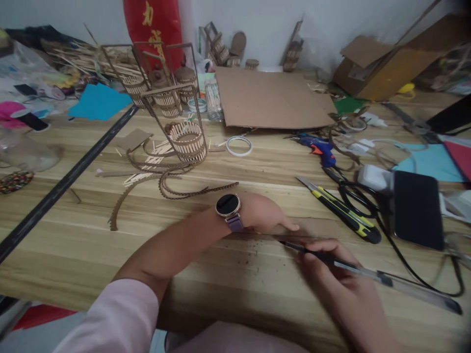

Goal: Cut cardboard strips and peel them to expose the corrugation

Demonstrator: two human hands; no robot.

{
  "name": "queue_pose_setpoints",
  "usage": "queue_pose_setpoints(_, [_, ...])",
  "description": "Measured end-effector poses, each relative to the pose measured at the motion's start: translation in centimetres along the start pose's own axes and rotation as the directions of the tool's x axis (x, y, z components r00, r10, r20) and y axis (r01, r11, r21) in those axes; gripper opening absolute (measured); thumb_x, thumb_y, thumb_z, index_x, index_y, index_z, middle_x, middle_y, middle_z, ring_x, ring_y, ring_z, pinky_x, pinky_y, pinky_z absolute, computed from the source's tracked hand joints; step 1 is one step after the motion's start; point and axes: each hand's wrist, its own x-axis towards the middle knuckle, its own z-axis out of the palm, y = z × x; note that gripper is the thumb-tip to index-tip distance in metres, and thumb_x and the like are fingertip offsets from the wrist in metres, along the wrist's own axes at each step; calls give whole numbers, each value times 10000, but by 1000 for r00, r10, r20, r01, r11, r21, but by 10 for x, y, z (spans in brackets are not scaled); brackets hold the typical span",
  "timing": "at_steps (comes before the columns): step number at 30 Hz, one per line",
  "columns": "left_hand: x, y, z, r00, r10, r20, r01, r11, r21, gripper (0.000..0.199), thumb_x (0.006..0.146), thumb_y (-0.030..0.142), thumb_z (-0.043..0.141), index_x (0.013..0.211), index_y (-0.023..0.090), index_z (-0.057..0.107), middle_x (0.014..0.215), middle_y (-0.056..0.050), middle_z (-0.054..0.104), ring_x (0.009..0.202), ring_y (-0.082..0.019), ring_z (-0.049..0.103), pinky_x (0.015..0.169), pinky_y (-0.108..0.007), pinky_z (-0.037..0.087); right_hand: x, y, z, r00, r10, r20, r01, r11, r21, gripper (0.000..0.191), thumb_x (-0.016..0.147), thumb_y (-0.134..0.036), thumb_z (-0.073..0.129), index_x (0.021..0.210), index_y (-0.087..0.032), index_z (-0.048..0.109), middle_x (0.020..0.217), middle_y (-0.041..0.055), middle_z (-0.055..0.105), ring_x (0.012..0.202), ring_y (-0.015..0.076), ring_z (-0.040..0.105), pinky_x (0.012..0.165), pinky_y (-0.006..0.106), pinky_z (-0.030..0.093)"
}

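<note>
My left hand (267,214) lies low over a brown cardboard strip (320,226) near the table's front edge. One finger or thumb stretches out to the right along the strip, and the other fingers are mostly hidden. A round watch (227,205) sits on that wrist. My right hand (344,282) is closed around a black-and-clear pen (348,265). The pen's tip points left, close to the strip's near edge; whether it touches is unclear. Small dark crumbs (253,255) are scattered on the wood just left of the tip.
Right of my hands lie a yellow-black utility knife (342,211) with blade out, scissors (355,196), a phone (417,208) and a blue glue gun (318,147). Corrugated strips (184,189), a stick bucket (188,142), a tape roll (239,146) and a cardboard sheet (274,98) stand farther back.
</note>
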Motion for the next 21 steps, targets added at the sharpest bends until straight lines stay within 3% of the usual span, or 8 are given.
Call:
queue_pose_setpoints(6, [-1,-1,-2,999,45,6,-44,998,-38,710,969,57,505,1590,378,374,1502,-21,595,1195,-218,666,815,-270,491,5,-13,20,979,-183,-86,176,981,-76,142,878,-387,651,822,-259,673,741,28,760,659,213,727,550,291,576])
queue_pose_setpoints(9, [1,-2,-1,999,53,-14,-53,996,-73,610,1015,127,509,1568,372,426,1464,-40,627,1155,-235,689,838,-300,509,4,-9,23,972,-231,-40,225,966,-124,92,906,-348,639,871,-268,668,774,17,770,696,205,741,579,281,584])
queue_pose_setpoints(15, [4,-3,2,998,48,-47,-54,987,-148,428,1098,383,418,1512,360,523,1399,-64,676,1123,-257,703,868,-339,518,2,-1,22,963,-266,46,270,945,-186,43,940,-310,625,941,-276,653,833,12,774,754,203,749,647,292,597])
queue_pose_setpoints(21, [1,-1,0,998,55,-18,-56,993,-106,457,1110,350,358,1553,331,470,1438,-71,648,1151,-244,687,855,-308,497,4,-7,26,972,-233,22,233,958,-166,85,921,-342,634,906,-265,667,805,21,772,733,207,741,642,300,593])
